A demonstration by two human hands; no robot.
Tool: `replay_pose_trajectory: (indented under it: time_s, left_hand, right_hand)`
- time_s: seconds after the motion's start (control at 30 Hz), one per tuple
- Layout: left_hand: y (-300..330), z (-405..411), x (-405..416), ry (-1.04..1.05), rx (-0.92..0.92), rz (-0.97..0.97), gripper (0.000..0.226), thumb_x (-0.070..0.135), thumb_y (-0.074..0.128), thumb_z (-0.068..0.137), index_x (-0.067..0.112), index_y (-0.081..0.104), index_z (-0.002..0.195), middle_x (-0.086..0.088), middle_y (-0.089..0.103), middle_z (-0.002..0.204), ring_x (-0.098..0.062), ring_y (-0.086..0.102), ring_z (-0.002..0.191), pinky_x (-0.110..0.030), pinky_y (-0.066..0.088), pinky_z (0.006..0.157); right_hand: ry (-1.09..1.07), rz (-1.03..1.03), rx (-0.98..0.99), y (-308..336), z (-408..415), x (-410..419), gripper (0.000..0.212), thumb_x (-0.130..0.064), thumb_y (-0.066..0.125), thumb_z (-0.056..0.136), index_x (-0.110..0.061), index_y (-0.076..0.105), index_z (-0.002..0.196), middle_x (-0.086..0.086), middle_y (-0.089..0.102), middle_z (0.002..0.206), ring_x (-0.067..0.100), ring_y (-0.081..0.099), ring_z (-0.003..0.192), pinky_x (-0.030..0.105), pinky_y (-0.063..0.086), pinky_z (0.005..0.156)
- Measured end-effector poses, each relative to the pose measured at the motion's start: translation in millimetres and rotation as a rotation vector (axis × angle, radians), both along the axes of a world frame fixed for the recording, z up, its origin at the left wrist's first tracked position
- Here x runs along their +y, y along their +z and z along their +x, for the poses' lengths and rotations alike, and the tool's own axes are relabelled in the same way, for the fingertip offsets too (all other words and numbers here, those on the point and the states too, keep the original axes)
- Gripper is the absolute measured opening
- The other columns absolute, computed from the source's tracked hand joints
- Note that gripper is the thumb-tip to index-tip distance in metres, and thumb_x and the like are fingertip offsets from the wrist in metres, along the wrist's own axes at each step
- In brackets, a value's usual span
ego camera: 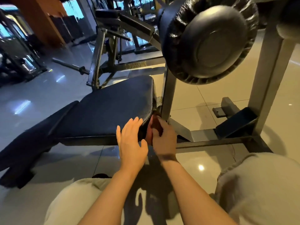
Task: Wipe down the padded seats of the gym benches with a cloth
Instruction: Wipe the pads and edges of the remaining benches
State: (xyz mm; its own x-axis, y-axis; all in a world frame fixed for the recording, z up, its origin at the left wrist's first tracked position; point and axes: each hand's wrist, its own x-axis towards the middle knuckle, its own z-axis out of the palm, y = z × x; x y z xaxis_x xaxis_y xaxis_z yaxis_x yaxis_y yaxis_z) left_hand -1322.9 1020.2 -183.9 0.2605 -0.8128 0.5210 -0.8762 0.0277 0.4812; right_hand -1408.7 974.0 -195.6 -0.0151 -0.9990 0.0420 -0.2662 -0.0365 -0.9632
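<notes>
Right hand (pixel 164 135) grips cloth (pixel 150 127) against seat (pixel 110 111) end.

Cloth (pixel 156 125) mostly hidden behind right hand (pixel 164 140); grip unclear.

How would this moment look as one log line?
left hand: flat on seat pad corner | right hand: gripping reddish cloth at pad's end

Black padded seat (pixel 110 111) with pale stitching along its edge; grey steel frame (pixel 267 82); black wrinkled roller pad (pixel 209 39); glossy beige floor tiles (pixel 203 101); beige trousers (pixel 259 184).
</notes>
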Motion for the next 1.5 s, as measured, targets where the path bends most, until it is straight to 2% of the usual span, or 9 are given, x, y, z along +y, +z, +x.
replay_pose_trajectory:
  time_s: [0.13,0.33,0.5,0.63,0.83,1.0,1.2,1.37,1.5]
  left_hand:
    - [5.5,-9.2,5.5,0.035,0.002,0.048,0.064,-0.005,0.063,0.081,0.016,0.047,0.139,-0.001,0.044,0.147,-0.004,0.022,0.139,-0.037,-0.005,0.12]
    - [18.8,-26.3,2.0,0.182,-0.128,0.225,0.066,0.016,0.063,0.092,0.023,0.03,0.149,0.001,0.028,0.156,-0.014,0.013,0.147,-0.043,-0.005,0.121]
    - [20.4,-35.1,-6.1,0.292,-0.267,0.288,0.069,0.031,0.061,0.093,0.027,0.024,0.151,-0.001,0.03,0.153,-0.019,0.018,0.145,-0.047,0.005,0.121]
    - [16.2,-32.6,-4.1,0.27,-0.259,0.22,0.067,0.028,0.061,0.093,0.027,0.027,0.151,-0.003,0.03,0.154,-0.021,0.018,0.145,-0.043,-0.001,0.119]
    - [11.6,-34.8,-2.2,0.271,-0.259,0.203,0.071,0.021,0.068,0.088,0.023,0.032,0.149,-0.008,0.035,0.151,-0.026,0.024,0.144,-0.045,0.0,0.118]
    - [8.2,-37.8,-7.5,0.313,-0.252,0.208,0.079,0.018,0.072,0.084,0.024,0.03,0.15,-0.008,0.032,0.152,-0.025,0.02,0.144,-0.044,-0.002,0.118]
    - [-1.3,-35.8,-12.7,0.336,-0.237,0.142,0.076,0.016,0.077,0.08,0.021,0.039,0.146,-0.01,0.04,0.147,-0.028,0.027,0.141,-0.047,0.001,0.117]
    - [-0.3,-38.2,-14.0,0.346,-0.222,0.13,0.078,0.011,0.076,0.078,0.02,0.038,0.146,-0.011,0.04,0.147,-0.029,0.026,0.142,-0.045,-0.003,0.116]
    - [-0.9,-36.9,-11.2,0.322,-0.223,0.141,0.079,0.015,0.075,0.08,0.022,0.035,0.148,-0.009,0.036,0.15,-0.026,0.022,0.144,-0.043,-0.004,0.117]
  right_hand:
    - [-0.01,0.195,-0.076,-16.2,-17.5,-16.6,0.027,-0.014,0.056,0.094,-0.013,0.064,0.119,0.01,0.068,0.111,0.028,0.063,0.107,0.046,0.051,0.096]
    - [0.119,-0.072,0.007,-3.0,-12.3,-11.4,0.046,-0.015,0.055,0.096,-0.018,0.048,0.141,0.011,0.049,0.135,0.024,0.047,0.126,0.035,0.037,0.11]
    - [0.055,0.224,-0.114,-9.6,-19.0,-41.1,0.032,-0.016,0.055,0.096,-0.008,0.06,0.127,0.014,0.063,0.121,0.029,0.059,0.114,0.043,0.049,0.099]
    - [-0.027,-0.338,-0.137,-17.5,-4.6,-15.9,0.037,-0.02,0.053,0.093,-0.005,0.061,0.126,0.017,0.06,0.121,0.028,0.057,0.112,0.039,0.048,0.097]
    - [0.104,0.012,0.039,-7.9,-4.7,-96.2,0.042,-0.006,0.053,0.09,-0.022,0.06,0.128,0.009,0.058,0.124,0.029,0.053,0.119,0.044,0.05,0.099]
    - [0.082,-0.317,0.114,-30.5,-17.1,-51.3,0.033,-0.009,0.053,0.088,-0.011,0.064,0.119,0.016,0.063,0.115,0.033,0.058,0.109,0.043,0.053,0.091]
    - [0.05,-0.331,0.073,-15.0,-16.2,-59.1,0.038,-0.011,0.063,0.09,-0.015,0.058,0.128,0.015,0.054,0.127,0.028,0.053,0.116,0.03,0.046,0.093]
    - [0.127,-0.232,0.206,-1.0,-16.4,-80.2,0.043,-0.008,0.061,0.09,-0.025,0.055,0.129,0.009,0.047,0.129,0.028,0.047,0.119,0.039,0.049,0.097]
    - [0.05,-0.554,0.132,-12.5,-21.6,-51.7,0.032,-0.008,0.063,0.083,-0.007,0.064,0.114,0.02,0.06,0.11,0.035,0.061,0.1,0.037,0.055,0.082]
